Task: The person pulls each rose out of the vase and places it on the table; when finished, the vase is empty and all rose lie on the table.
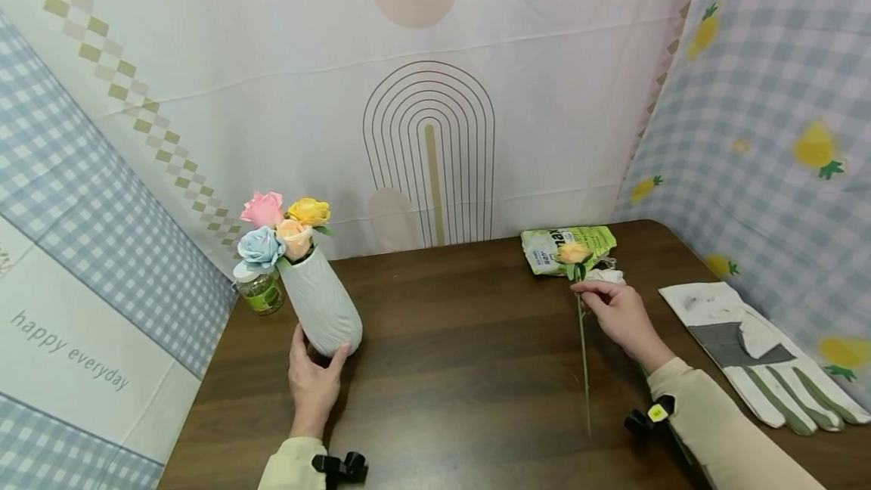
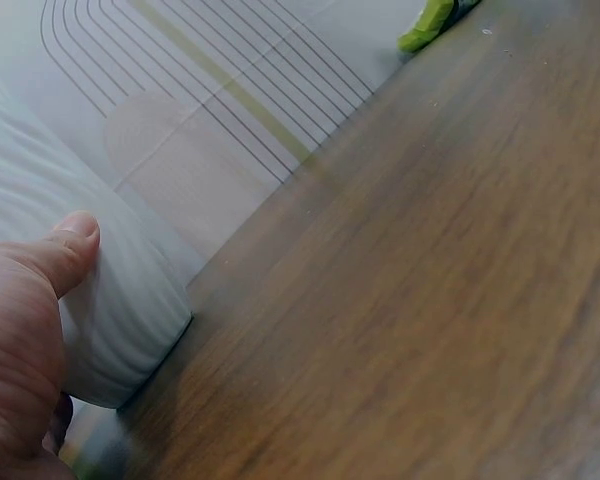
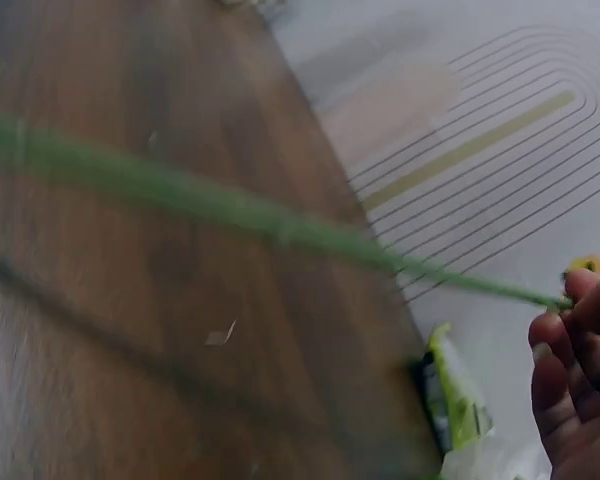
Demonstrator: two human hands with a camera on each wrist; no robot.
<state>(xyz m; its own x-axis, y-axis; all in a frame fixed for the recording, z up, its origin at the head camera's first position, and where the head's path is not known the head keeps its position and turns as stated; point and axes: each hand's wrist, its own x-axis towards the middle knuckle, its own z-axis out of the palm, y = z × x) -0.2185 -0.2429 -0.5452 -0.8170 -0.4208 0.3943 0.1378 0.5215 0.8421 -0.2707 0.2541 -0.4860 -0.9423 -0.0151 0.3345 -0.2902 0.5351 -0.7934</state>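
Note:
A white ribbed vase (image 1: 321, 301) stands on the left of the table, holding a pink rose (image 1: 263, 209), a blue rose (image 1: 261, 246), a yellow rose (image 1: 309, 211) and a peach rose (image 1: 295, 238). Around its lower part curls my left hand (image 1: 314, 384), thumb on the near side; the left wrist view shows that thumb against the vase wall (image 2: 130, 320). Over on the right, my right hand (image 1: 626, 320) pinches a peach-yellow rose (image 1: 574, 252) by its long green stem (image 1: 584, 369), just below the bloom. In the right wrist view the stem (image 3: 230, 208) crosses the picture, blurred.
Behind the vase is a glass jar (image 1: 262, 293) with a white lid and green label. A green-and-white packet (image 1: 544, 252) lies at the table's back edge, with something white and crumpled (image 1: 605, 276) beside it. Striped work gloves (image 1: 762, 354) lie at the right edge.

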